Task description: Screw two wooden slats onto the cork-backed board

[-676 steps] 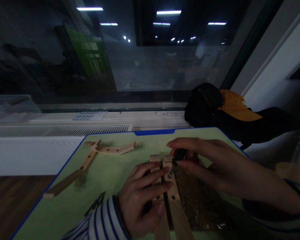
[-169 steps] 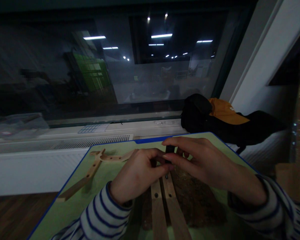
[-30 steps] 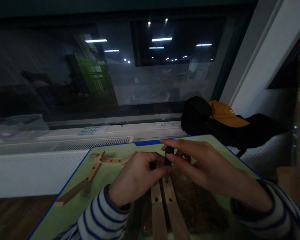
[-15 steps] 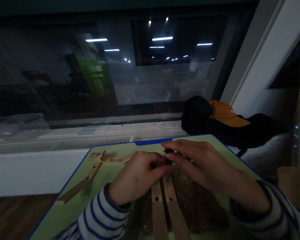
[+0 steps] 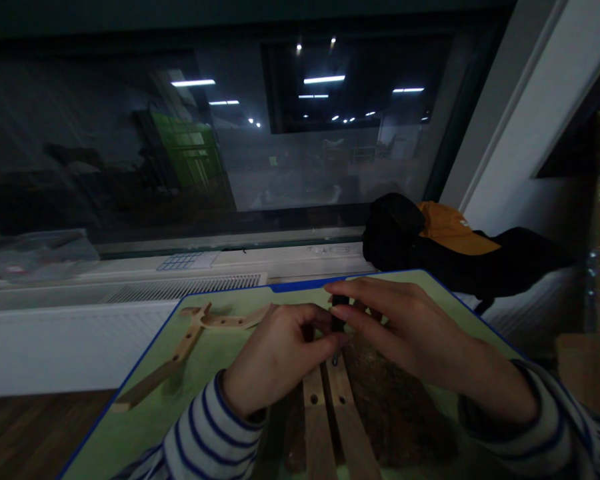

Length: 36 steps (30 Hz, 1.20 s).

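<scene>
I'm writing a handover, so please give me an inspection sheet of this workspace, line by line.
Surface: light green tabletop, blue-edged.
Work pieces: left wooden strip and right wooden strip side by side over a brown slab; joined wooden piece at left.
Tool: black-handled tool, metal tip down at the right wooden strip.
Grip: right hand pinches it; left hand has fingertips at its lower end, contact partly hidden.
Clutter: orange cap and black bundle; clear plastic bag or tub on the windowsill.
Cables: nothing certain; dark strand on the windowsill, too small to identify.
Surroundings: dark window, white radiator.

Dim overall, with strip lights (image 5: 324,79) glaring in the window (image 5: 250,153).
</scene>
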Tool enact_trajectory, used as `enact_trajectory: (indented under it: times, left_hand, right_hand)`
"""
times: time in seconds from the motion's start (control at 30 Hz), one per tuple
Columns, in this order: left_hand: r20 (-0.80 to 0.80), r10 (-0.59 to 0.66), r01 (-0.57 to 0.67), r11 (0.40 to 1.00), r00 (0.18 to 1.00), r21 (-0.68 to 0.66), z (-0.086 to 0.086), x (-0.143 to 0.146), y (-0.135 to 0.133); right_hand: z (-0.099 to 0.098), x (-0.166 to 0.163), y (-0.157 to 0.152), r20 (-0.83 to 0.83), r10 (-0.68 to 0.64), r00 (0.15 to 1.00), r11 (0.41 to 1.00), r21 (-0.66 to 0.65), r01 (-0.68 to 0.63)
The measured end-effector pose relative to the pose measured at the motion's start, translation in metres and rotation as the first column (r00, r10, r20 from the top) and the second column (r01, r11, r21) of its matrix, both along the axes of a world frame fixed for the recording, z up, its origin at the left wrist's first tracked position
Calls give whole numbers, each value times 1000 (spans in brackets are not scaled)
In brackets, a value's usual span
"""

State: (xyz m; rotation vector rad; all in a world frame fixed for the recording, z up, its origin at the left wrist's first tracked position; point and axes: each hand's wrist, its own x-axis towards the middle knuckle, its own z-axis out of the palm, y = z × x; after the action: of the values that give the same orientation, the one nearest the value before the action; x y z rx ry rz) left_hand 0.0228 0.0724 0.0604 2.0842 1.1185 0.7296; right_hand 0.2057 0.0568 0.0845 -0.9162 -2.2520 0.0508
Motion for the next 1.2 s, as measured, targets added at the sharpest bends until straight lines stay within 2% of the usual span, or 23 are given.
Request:
enact_trajectory:
  times: [0.3,0.7,0.87,1.0,1.2]
  left_hand:
    - [-3,-26,26,1000,1000,-12,0,-1,-1]
    - [-28,-18,20,997,999,73,0,1,-2]
    - [-20,11,-9,997,1000,77,-1,2,-2]
    - [-4,11,-10,998,1000,57,0,1,-2]
    - [21,-15,14,999,1000,35,2,0,-2]
  right_hand:
    - [-1,-3,-2,2,2,1000,1000,8,-2]
    - [-5,-4,-3,43,-77,996,993,88,73]
    - [-2,-3,-4,5,-94,996,996,9,93]
    - [0,-2,-6,-15,-50,999,996,-72,49]
    - [0,-4,-7,-38,-15,999,996,-84,11]
